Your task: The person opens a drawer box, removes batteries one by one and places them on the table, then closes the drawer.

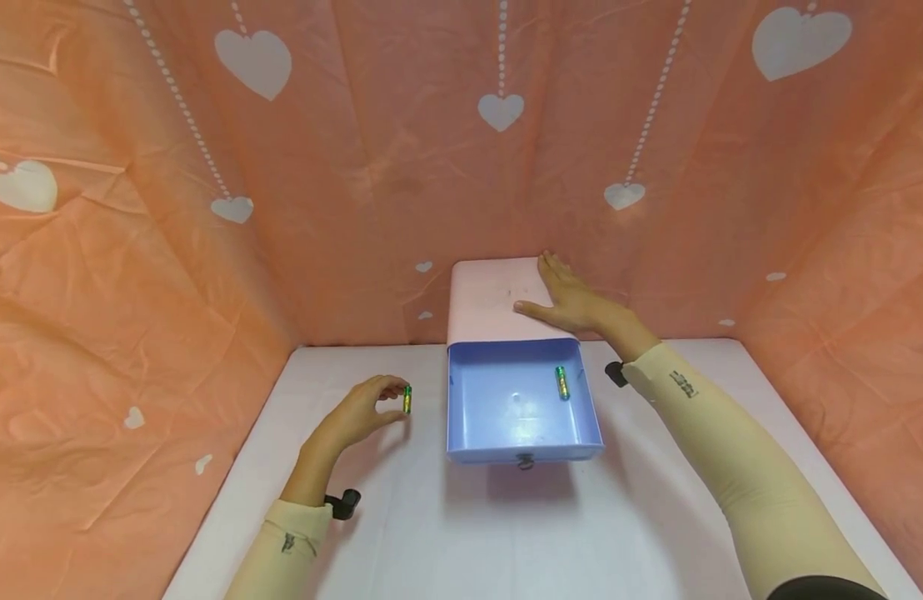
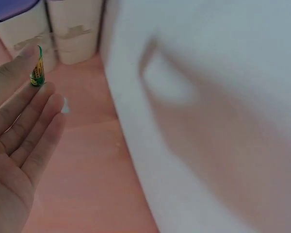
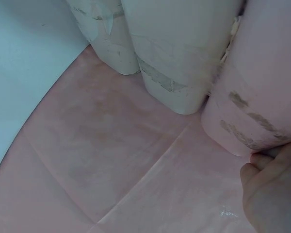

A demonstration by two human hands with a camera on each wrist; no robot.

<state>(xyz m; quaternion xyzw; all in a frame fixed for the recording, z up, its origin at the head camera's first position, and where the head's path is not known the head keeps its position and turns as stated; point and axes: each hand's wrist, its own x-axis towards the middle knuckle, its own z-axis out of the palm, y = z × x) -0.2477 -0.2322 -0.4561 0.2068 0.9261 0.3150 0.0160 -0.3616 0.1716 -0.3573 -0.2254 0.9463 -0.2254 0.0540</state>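
In the head view, the left hand is in the lower left part of the frame, above the white table. Its thumb and fingertips are curled together and pinch a small green battery, which stands almost upright between them. In the left wrist view the same battery appears in the upper left of the frame, held at the tips of the fingers, and these lie close side by side.

Just to the right of this hand, in the middle of the head view, is a blue drawer, pulled out from a pink box. A second green battery lies inside the drawer, near its right wall and toward the back. A small dark handle is on the front edge of the drawer.

The right hand rests flat on top of the pink box, at its right side, with the fingers straight and the thumb spread out to the left. In the right wrist view only a part of this hand shows, in the lower right corner, beside the pink box wall.

Behind the table hangs an orange cloth with white hearts
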